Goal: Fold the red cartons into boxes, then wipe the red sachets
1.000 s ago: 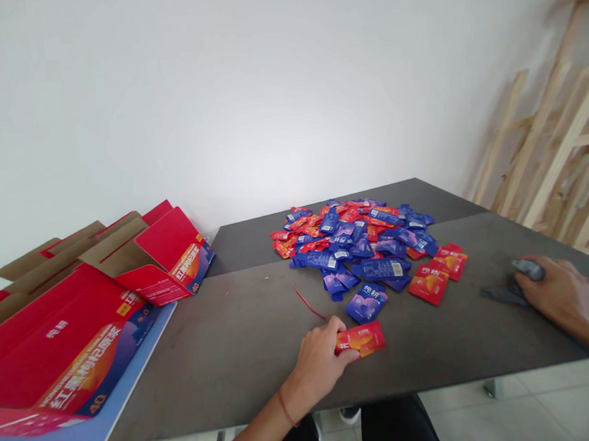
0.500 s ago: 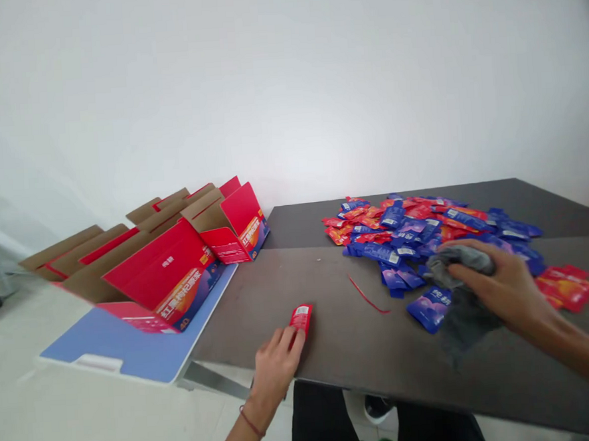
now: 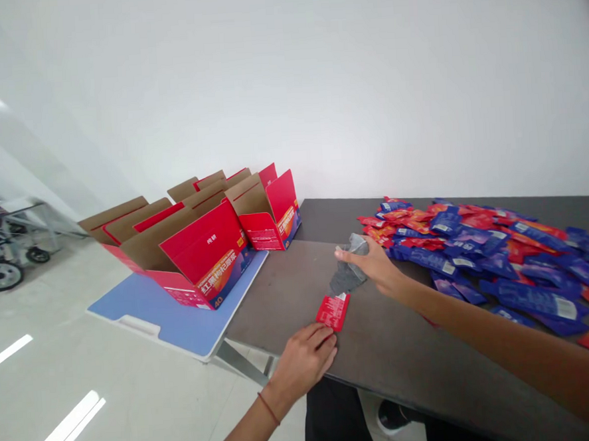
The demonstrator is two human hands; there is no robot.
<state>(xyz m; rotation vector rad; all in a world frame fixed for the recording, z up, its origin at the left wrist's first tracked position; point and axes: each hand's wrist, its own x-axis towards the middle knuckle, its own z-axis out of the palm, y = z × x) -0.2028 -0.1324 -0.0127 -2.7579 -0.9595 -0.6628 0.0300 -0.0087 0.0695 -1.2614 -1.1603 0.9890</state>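
**inspector:** left hand [image 3: 303,361], state and position?

**clerk:** palm down on the dark desk [image 3: 398,367], fingers relaxed and slightly curved. it is open, with nothing gripped. a red band [image 3: 269,409] sits on the wrist.

**inspector:** and the red sachet [image 3: 333,312]?

**clerk:** flat on the desk, directly ahead of the left fingertips. its lower edge is touching them or just beside them; at this angle i cannot say which.

**inspector:** right hand [image 3: 371,261]?

**clerk:** reaching across the desk with fingers extended, over a crumpled grey cloth [image 3: 348,277]. the cloth lies at the fingertips, near the red sachet but apart from it. i cannot tell whether the hand is gripping the cloth or only resting on it.

**inspector:** surroundings?

**clerk:** a broad, loose heap of blue and red sachets [image 3: 476,252] covers the far right of the desk, just beyond the right hand and forearm. to the left, red printed cartons [image 3: 204,259] stand open, flaps up, on a blue board [image 3: 145,316] beside the desk. a wheeled cart [image 3: 2,258] stands well off on the floor [image 3: 111,405].
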